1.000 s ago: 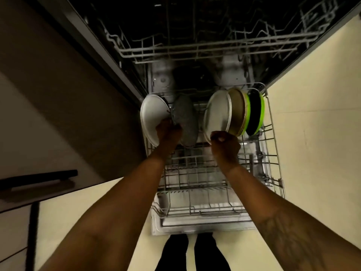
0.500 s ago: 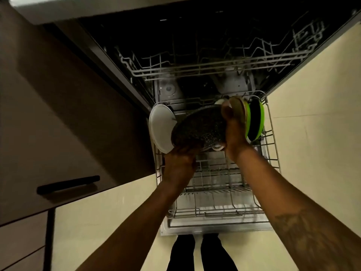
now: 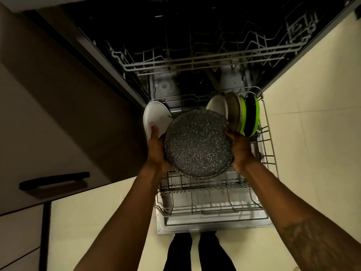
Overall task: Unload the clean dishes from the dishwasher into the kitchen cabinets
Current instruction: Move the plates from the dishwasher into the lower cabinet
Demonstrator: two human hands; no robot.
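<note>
We hold the gray speckled plate (image 3: 199,143) almost flat, just above the back half of the lower rack (image 3: 214,207). Our left hand (image 3: 156,151) grips its left edge and our right hand (image 3: 239,147) grips its right edge. 1 white plate (image 3: 154,114) stands at the rack's back left. At the back right stand another white plate (image 3: 217,106), a brown dish (image 3: 233,110) and a black dish (image 3: 252,116) with a green rim.
</note>
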